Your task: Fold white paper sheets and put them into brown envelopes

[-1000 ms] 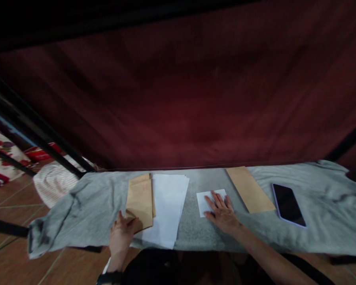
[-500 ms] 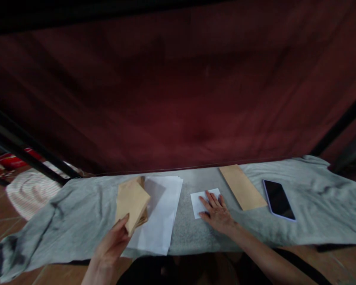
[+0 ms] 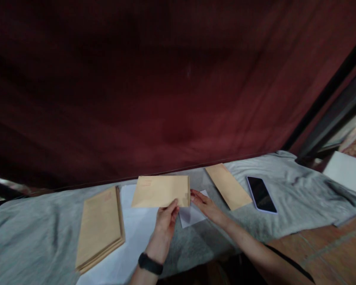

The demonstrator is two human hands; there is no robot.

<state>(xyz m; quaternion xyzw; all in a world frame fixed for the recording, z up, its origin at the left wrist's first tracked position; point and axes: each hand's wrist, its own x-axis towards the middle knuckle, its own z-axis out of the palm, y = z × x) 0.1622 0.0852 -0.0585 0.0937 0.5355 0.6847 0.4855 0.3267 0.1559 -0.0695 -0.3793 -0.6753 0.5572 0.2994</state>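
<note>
My left hand (image 3: 167,217) grips a brown paper envelope (image 3: 160,190) by its lower right part, thumb on top, and holds it above the cloth. The fingers of my right hand (image 3: 207,206) close at the envelope's right end. Below that hand lies a folded white paper (image 3: 192,215), partly covered by the fingers and the envelope. A stack of brown envelopes (image 3: 99,223) rests to the left on large white sheets (image 3: 136,225). Another brown envelope (image 3: 228,186) lies flat to the right.
A phone with a purple edge (image 3: 261,194) lies right of the single envelope. Grey cloth (image 3: 296,190) covers the narrow surface, and a dark red curtain (image 3: 172,99) hangs behind it. A white object (image 3: 347,172) stands at the far right.
My left hand has brought an envelope from the stack rightward, over the white paper. My right hand has lifted from lying flat on that paper to the envelope's end. The view has turned right.
</note>
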